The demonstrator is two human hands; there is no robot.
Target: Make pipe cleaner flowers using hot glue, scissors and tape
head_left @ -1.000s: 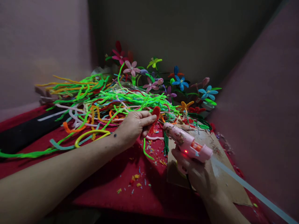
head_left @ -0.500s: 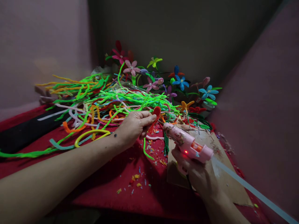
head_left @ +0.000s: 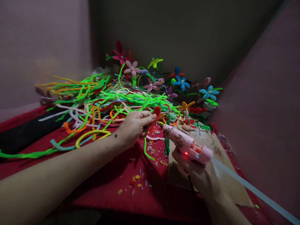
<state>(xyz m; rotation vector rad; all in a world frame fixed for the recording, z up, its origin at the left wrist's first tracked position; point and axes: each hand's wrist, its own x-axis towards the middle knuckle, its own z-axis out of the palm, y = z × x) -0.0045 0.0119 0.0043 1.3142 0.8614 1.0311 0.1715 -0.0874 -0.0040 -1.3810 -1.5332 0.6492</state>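
My left hand [head_left: 138, 125] pinches a red pipe-cleaner petal [head_left: 156, 115] between thumb and fingers, with its rounded end up. My right hand [head_left: 192, 165] is wrapped round the handle of a pink hot glue gun [head_left: 188, 143], whose small red light glows. A long whitish glue stick [head_left: 253, 190] runs out of the gun's back end to the lower right. The nozzle points at the red petal from the right, a small gap apart. Whether the trigger is pressed is hidden by my fingers.
Behind my left hand lies a heap of pipe cleaners [head_left: 138, 101], mostly green. Finished pipe-cleaner flowers [head_left: 181, 82] stand at the back. Yellow-handled pliers or scissors [head_left: 82, 137] lie left. A cardboard sheet [head_left: 225, 175] lies under my right hand. Colourful scraps [head_left: 137, 178] dot the red cloth [head_left: 112, 193].
The glue gun has shifted very slightly left, its tip still just right of the petal. The petal is turned a little. My left hand has hardly moved.
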